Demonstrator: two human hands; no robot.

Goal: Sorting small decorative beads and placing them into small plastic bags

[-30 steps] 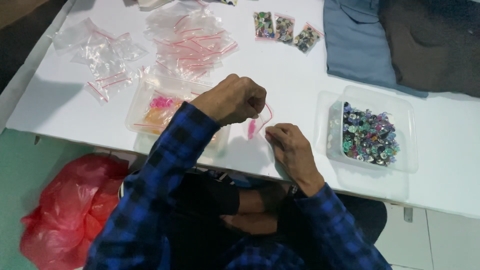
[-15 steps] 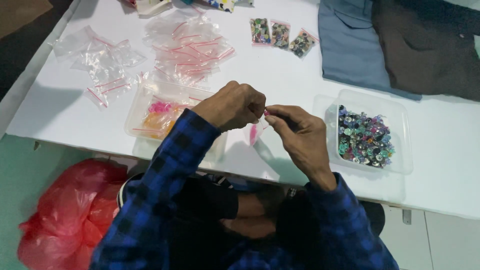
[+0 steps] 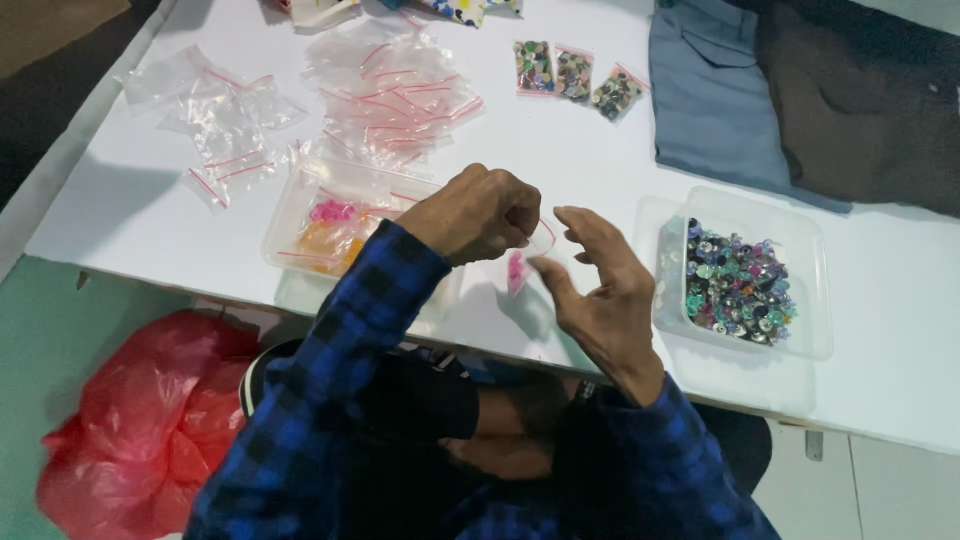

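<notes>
The left hand [image 3: 480,212] has its grip pinched together on the top of a small clear zip bag [image 3: 522,262] holding pink beads, hanging above the white worktop [image 3: 560,140] at centre frame. The right hand [image 3: 600,290], at 3 o'clock of the bag, has fingers spread apart, empty. A clear tray of mixed beads [image 3: 738,282] sits farther toward 3 o'clock; a tray with pink and orange packets [image 3: 335,222] lies at 9 o'clock.

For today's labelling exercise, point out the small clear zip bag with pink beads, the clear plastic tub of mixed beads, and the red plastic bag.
Small clear zip bag with pink beads [image 3: 517,268], head view, beaded bottom.
Clear plastic tub of mixed beads [image 3: 810,240], head view, right rim.
Red plastic bag [image 3: 140,420], head view, middle.
</notes>
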